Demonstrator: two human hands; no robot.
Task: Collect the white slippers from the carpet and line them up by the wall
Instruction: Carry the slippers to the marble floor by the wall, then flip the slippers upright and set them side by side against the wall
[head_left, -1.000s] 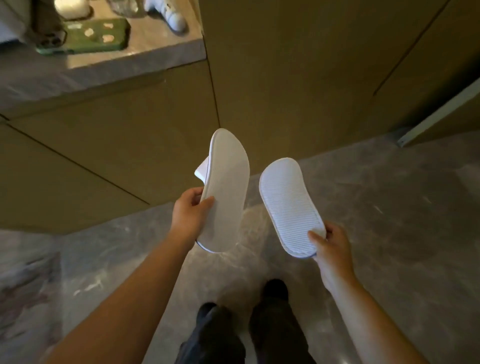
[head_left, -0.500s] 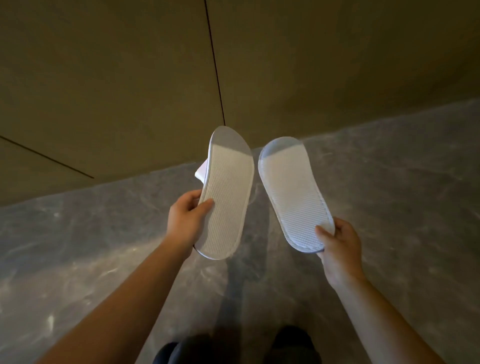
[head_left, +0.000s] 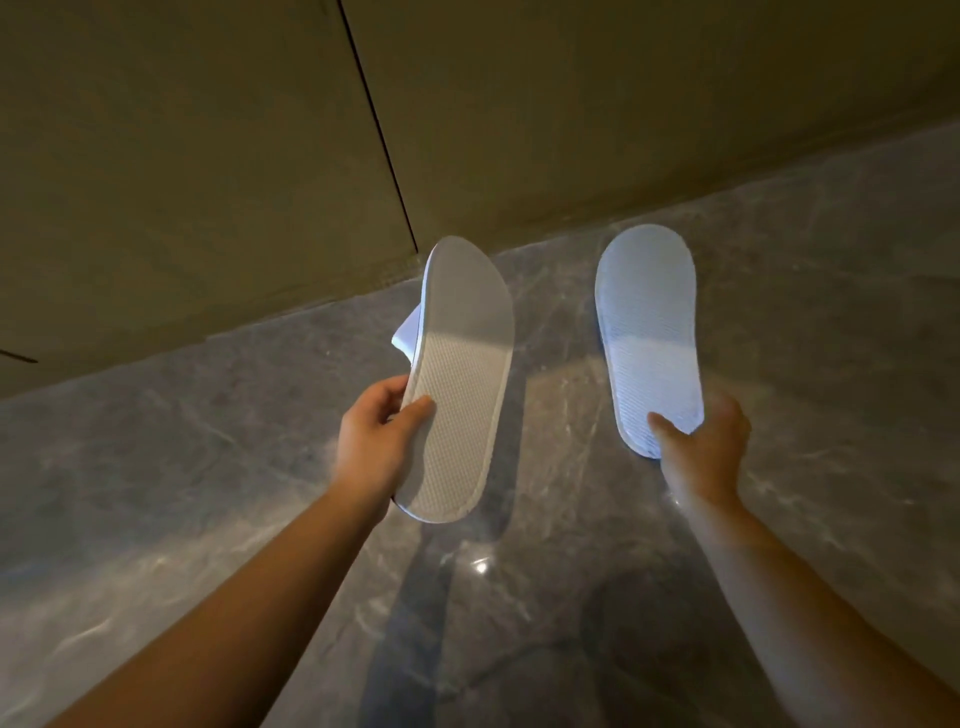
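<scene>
I hold one white slipper in each hand, both above the floor with their textured soles turned towards me. My left hand grips the left slipper by its side near the heel; a bit of its white strap shows behind its left edge. My right hand grips the heel of the right slipper, which is slightly blurred. The toes of both point at the brown wall. The slippers are well apart from each other.
The grey marble floor is glossy and meets the brown panelled wall along a slanted line just beyond the slippers. A dark vertical seam runs down the wall panels. Shadows of my arms and body fall on the floor below.
The view has dipped closer to the floor and wall. My right hand has swung its slipper out to the right, widening the gap between the two slippers. My feet have left the view.
</scene>
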